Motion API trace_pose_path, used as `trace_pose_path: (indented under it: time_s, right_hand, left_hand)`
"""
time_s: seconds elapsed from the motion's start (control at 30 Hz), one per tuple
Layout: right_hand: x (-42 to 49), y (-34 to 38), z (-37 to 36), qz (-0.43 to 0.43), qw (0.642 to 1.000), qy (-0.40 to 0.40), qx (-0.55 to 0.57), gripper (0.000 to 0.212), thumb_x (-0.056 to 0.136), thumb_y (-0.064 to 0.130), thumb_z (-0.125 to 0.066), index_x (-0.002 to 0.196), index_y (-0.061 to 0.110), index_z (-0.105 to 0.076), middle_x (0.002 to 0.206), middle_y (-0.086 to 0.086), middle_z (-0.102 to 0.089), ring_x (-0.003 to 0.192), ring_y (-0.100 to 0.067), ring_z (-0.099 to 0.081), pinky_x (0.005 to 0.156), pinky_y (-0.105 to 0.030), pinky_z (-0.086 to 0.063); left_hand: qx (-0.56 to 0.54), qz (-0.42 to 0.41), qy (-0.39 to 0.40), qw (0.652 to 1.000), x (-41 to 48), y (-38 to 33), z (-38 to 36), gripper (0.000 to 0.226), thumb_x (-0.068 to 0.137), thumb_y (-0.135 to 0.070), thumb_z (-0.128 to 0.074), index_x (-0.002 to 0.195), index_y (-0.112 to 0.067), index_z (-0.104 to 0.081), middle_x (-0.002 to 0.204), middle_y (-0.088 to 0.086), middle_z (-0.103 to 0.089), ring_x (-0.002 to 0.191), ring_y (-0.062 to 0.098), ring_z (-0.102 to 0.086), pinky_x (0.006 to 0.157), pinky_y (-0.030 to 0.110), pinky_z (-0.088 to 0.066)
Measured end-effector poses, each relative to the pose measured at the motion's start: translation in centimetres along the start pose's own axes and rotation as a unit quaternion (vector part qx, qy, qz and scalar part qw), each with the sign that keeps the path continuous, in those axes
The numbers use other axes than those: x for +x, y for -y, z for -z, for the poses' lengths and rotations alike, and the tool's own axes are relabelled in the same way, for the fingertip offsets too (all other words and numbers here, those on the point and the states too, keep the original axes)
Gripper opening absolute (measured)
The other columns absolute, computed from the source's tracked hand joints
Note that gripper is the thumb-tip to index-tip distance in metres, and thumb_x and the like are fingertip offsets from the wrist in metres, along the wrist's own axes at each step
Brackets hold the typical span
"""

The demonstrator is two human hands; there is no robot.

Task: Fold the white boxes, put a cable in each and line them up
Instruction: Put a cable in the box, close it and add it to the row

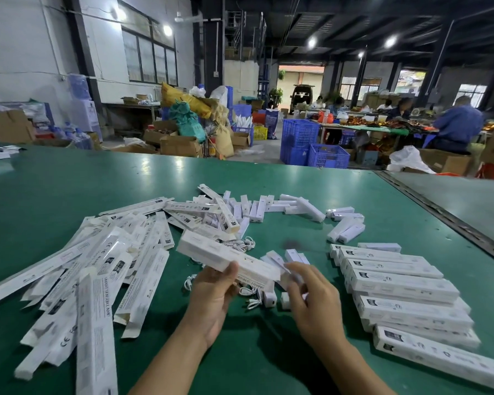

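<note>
Gripping a long white cardboard box [223,255] near its middle, the left hand [211,292] holds it over the green table [97,178]. At the box's right end the right hand [311,297] curls in, too blurred to tell if it pinches the flap. Loose white cables [248,297] lie just beneath. Flat unfolded white sleeves [97,266] pile up on the left, folded white boxes [402,289] sit lined up on the right, and blue plastic crates [300,138] stand beyond.
</note>
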State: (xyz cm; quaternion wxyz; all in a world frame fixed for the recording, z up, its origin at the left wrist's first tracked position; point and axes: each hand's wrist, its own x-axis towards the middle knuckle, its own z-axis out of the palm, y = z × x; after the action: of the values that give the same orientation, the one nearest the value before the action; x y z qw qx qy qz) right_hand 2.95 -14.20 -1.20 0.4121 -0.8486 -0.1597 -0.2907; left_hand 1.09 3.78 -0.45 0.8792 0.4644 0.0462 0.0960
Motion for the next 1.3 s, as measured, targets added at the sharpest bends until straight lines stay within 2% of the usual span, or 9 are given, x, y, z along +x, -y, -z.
trace_pose_path:
  time_s: [0.1,0.17,0.23,0.5,0.67,0.8,1.07,1.17,1.3]
  right_hand:
    - [0.7,-0.6,0.3,-0.055,0.988,-0.020,-0.145,0.021,0.087,0.019,-0.067,0.108,0.022,-0.071,0.122,0.006,-0.063,0.109,-0.017,-0.058,0.083,-0.037,-0.049]
    - [1.0,-0.9,0.4,-0.120,0.967,0.054,-0.219,0.031,0.091,0.032,-0.059,0.122,0.028,-0.062,0.137,0.007,-0.052,0.130,-0.019,-0.039,0.100,-0.039,-0.040]
    - [1.0,-1.2,0.4,-0.171,0.952,0.098,-0.233,0.037,0.094,0.040,-0.050,0.131,0.034,-0.052,0.142,0.010,-0.045,0.135,-0.016,-0.029,0.102,-0.041,-0.039]
    - [1.2,-1.8,0.5,-0.179,0.956,0.079,-0.217,0.030,0.097,0.032,-0.052,0.126,0.034,-0.057,0.129,0.013,-0.059,0.126,-0.015,-0.037,0.092,-0.039,-0.042]
    - [0.9,-1.7,0.1,-0.095,0.989,0.013,-0.113,0.028,0.090,0.008,-0.064,0.116,0.017,-0.068,0.111,0.005,-0.068,0.108,-0.022,-0.047,0.084,-0.028,-0.038]
    - [0.8,-0.8,0.1,-0.018,0.997,-0.036,-0.058,0.035,0.080,-0.004,-0.074,0.109,0.015,-0.070,0.088,0.011,-0.066,0.097,-0.020,-0.053,0.073,-0.029,-0.043]
    - [0.6,0.7,0.3,0.099,0.993,-0.053,-0.044,0.044,0.070,-0.008,-0.081,0.107,0.013,-0.071,0.101,0.039,-0.042,0.092,-0.025,-0.062,0.073,-0.027,-0.051]
    - [0.6,0.5,0.4,0.105,0.992,-0.052,-0.046,0.045,0.070,-0.009,-0.080,0.108,0.014,-0.071,0.105,0.036,-0.048,0.096,-0.023,-0.061,0.073,-0.034,-0.056]
    - [0.3,0.2,0.1,0.120,0.991,-0.014,-0.054,0.043,0.071,-0.006,-0.080,0.105,0.018,-0.070,0.109,0.024,-0.060,0.102,-0.008,-0.051,0.076,-0.026,-0.048]
  left_hand:
    - [-0.018,0.005,-0.043,0.999,0.3,-0.2,0.3,0.073,0.037,-0.048,-0.097,0.096,-0.016,-0.068,0.083,0.005,-0.073,0.067,0.011,-0.064,0.056,0.021,-0.051]
    - [-0.040,0.011,-0.067,0.997,0.5,-0.2,0.4,0.064,0.046,-0.044,-0.092,0.096,-0.014,-0.065,0.076,0.005,-0.067,0.058,0.009,-0.058,0.051,0.020,-0.050]
    - [-0.055,0.014,-0.082,0.995,0.5,-0.2,0.5,0.047,0.057,-0.037,-0.080,0.094,-0.013,-0.064,0.069,0.002,-0.066,0.053,0.008,-0.057,0.050,0.020,-0.050]
    - [-0.056,-0.023,-0.124,0.990,0.9,0.0,0.6,0.033,0.067,-0.034,-0.071,0.089,-0.016,-0.053,0.063,-0.001,-0.071,0.050,0.008,-0.063,0.049,0.019,-0.053]
    - [-0.069,-0.049,-0.162,0.983,1.2,-0.3,1.1,0.039,0.067,-0.029,-0.073,0.100,-0.014,-0.058,0.068,-0.002,-0.073,0.055,0.009,-0.068,0.051,0.019,-0.054]
    - [-0.085,-0.066,-0.218,0.970,1.5,-0.5,1.4,0.033,0.071,-0.027,-0.074,0.093,-0.013,-0.054,0.080,0.005,-0.068,0.055,0.010,-0.069,0.051,0.018,-0.055]
    - [-0.093,-0.084,-0.258,0.958,1.5,-1.1,1.5,0.021,0.085,-0.021,-0.071,0.086,-0.016,-0.051,0.080,0.004,-0.067,0.057,0.012,-0.068,0.051,0.016,-0.054]
    - [-0.090,-0.087,-0.262,0.957,1.5,-1.2,1.5,0.020,0.084,-0.022,-0.072,0.087,-0.016,-0.053,0.081,0.004,-0.068,0.060,0.012,-0.067,0.052,0.016,-0.055]
    - [-0.078,-0.093,-0.262,0.957,1.5,-1.2,1.3,0.020,0.083,-0.021,-0.072,0.086,-0.015,-0.054,0.080,0.005,-0.068,0.056,0.010,-0.068,0.053,0.017,-0.056]
